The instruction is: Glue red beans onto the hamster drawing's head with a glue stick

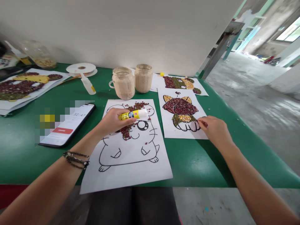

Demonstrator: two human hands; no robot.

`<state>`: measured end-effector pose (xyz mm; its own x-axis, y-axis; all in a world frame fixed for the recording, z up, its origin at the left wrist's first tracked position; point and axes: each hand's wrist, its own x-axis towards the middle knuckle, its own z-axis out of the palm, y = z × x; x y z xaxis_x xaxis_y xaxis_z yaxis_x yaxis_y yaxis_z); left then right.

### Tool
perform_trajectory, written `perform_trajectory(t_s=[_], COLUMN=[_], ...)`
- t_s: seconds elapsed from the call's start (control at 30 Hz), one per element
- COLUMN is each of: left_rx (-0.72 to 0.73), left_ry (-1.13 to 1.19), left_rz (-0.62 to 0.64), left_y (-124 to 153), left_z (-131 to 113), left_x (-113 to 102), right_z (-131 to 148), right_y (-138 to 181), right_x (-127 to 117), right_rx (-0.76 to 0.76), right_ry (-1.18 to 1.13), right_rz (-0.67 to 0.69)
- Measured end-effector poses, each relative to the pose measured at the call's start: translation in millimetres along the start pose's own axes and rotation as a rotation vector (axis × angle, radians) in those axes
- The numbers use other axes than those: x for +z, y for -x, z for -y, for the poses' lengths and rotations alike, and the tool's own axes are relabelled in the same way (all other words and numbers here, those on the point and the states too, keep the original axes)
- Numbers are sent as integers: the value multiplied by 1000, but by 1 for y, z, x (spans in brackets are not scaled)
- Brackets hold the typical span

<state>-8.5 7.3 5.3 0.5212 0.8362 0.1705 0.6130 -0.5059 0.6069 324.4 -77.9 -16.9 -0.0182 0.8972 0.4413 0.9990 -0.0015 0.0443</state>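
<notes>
My left hand [114, 119] is closed round a yellow glue stick [131, 115], its white end pointing right, above a hamster line drawing [131, 153]. Loose red and green beans [127, 129] lie heaped on the drawing's head. Over at the lower right of a fox picture [167, 125], my right hand [214, 126] pinches its fingertips together; a dark red bean [204, 124] shows at them. The fox's head is covered in red beans [180, 107], with corn kernels [185, 118] on the ears and chest and green beans [176, 120] beside the chest. Its legs are bare outline.
Two cloudy jars [123, 83] stand behind the drawings. A glue bottle [88, 84], a white spool [81, 68] and a phone [70, 125] lie to the left. Bean pictures [30, 84] rest at far left, another [201, 89] at back right. A white wall [105, 31] borders the green table [192, 162].
</notes>
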Motion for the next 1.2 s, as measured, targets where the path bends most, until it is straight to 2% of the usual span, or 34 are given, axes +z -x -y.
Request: perform_trajectory(t_s=[0.17, 0.37, 0.6, 0.73, 0.9, 1.0, 1.1, 1.2], left_rx=[10, 15, -2, 32, 87, 123, 140, 155], left_ry=[-27, 4, 140, 302, 564, 714, 831, 881], left_rz=[-7, -3, -47, -13, 46, 13, -36, -57], left_y=[0, 0, 2, 4, 5, 4, 1, 0], left_z=[0, 0, -1, 2, 8, 12, 16, 18], left_x=[0, -1, -2, -2, 0, 1, 2, 2], right_z=[2, 14, 11, 19, 66, 100, 129, 149], right_y=[2, 1, -4, -9, -25, -39, -55, -69], right_x=[-1, -10, -21, -31, -47, -54, -50, -36], right_rx=[-47, 54, 323, 354, 185, -7, -216, -328], right_ry=[126, 231, 86, -136, -430, -529, -515, -508], right_rz=[59, 233, 126, 22, -14, 46, 142, 223])
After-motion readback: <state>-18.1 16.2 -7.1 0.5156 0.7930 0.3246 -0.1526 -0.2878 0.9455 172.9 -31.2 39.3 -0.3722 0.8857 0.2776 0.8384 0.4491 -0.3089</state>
